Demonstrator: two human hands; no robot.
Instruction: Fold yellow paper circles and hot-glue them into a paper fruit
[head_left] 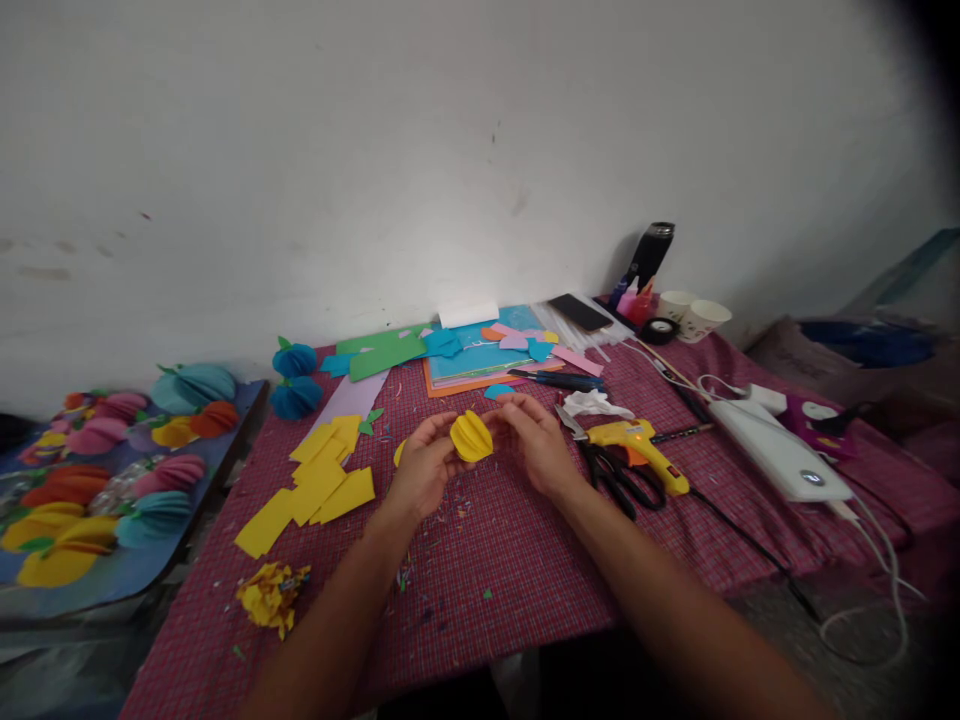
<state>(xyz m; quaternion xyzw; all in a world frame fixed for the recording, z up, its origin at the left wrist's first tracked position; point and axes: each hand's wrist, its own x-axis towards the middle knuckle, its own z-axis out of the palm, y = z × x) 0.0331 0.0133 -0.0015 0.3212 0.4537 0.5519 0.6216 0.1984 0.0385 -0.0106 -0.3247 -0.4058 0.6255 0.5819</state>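
A yellow paper ball (pixel 471 436) is held between both hands above the middle of the worktop (pixel 510 560). The left hand (pixel 424 465) is closed on its left side with fingers curled under it; the right hand (pixel 534 440) pinches its right side with the fingertips. The ball is made of folded rounds, and its fanned leaves are turned up and toward the camera, the folds running roughly upright; no clear long axis can be made out.

Just right of the right hand a yellow glue gun (pixel 637 450) is laid across black scissors (pixel 619 478), its nozzle toward the hands, with a white scrap (pixel 596 403) behind it. Farther right a white box (pixel 780 455) and cables are seen. Left of the left hand yellow sheets (pixel 315 485) are spread, and yellow cuttings (pixel 271 595) are heaped near the front edge. Behind the hands a blue knife (pixel 559 380), coloured sheets (pixel 465 355) and two blue balls (pixel 294 380) are found, with paper cups (pixel 694 315) at the wall. Well to the left, finished balls (pixel 97 470) are gathered on a blue board. Nothing is set between the hands and the ball.
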